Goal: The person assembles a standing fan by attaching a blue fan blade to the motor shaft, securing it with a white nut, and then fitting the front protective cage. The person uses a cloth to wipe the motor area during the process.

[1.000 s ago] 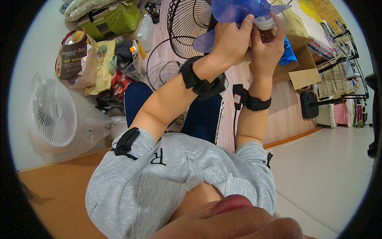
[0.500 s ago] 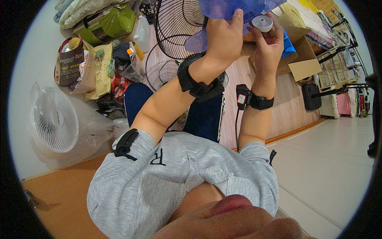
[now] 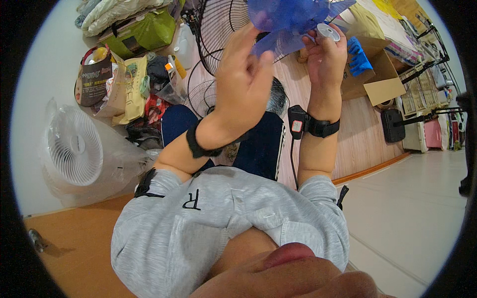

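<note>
A translucent blue fan blade (image 3: 293, 15) is held up in front of me at the top of the head view. My left hand (image 3: 243, 79) presses against its lower left edge, fingers stretched up along it. My right hand (image 3: 325, 57) is at the blade's right side and pinches a small round white cap (image 3: 328, 31) at its fingertips, next to the blade's hub. Both wrists wear black bands, and the right one carries a small black device (image 3: 297, 121).
Black wire fan grilles (image 3: 223, 20) lie on the wooden floor behind the hands. A white fan wrapped in clear plastic (image 3: 74, 146) stands at the left. Bags of clutter (image 3: 119, 84), an open cardboard box (image 3: 377, 74) holding blue parts (image 3: 357, 54) and a black fan base (image 3: 392, 124) surround me.
My left hand has shifted left and its fingers have straightened along the blade. The white cap has stayed at my right fingertips, beside the hub.
</note>
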A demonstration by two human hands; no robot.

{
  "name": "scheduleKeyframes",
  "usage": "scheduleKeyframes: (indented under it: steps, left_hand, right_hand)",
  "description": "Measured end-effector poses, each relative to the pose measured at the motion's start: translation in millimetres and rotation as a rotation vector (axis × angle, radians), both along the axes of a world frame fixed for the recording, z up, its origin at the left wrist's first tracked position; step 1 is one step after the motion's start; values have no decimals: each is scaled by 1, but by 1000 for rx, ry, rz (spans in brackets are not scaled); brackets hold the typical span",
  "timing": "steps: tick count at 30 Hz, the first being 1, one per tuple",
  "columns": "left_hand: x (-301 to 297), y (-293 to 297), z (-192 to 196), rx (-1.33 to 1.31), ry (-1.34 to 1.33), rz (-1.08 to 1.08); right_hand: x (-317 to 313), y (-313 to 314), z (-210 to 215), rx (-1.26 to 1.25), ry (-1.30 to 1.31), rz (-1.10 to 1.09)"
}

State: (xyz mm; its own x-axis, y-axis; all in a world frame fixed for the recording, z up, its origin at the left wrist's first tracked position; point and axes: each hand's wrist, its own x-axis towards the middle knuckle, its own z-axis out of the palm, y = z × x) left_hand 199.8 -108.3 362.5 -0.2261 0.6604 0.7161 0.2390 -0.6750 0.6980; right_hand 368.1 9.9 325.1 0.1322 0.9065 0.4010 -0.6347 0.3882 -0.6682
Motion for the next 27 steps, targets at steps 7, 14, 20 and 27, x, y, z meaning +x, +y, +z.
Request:
scheduleKeyframes:
  steps: [7,14,20,27]
  left_hand:
    - [-91,-3,-11,296,-317,-278]
    - [-201,75,-11,-146,-575,-462]
    - [-125,176,-60,-848,-64,-719]
    - [-98,194,-97,-981,46,-872]
  right_hand:
    - [-4,-10,13,-11,126,81]
    - [-15,-7,14,58,-96,-188]
    - [-9,-19,-4,83,-590,-630]
    - [-5,-23,-1,192,-874,-889]
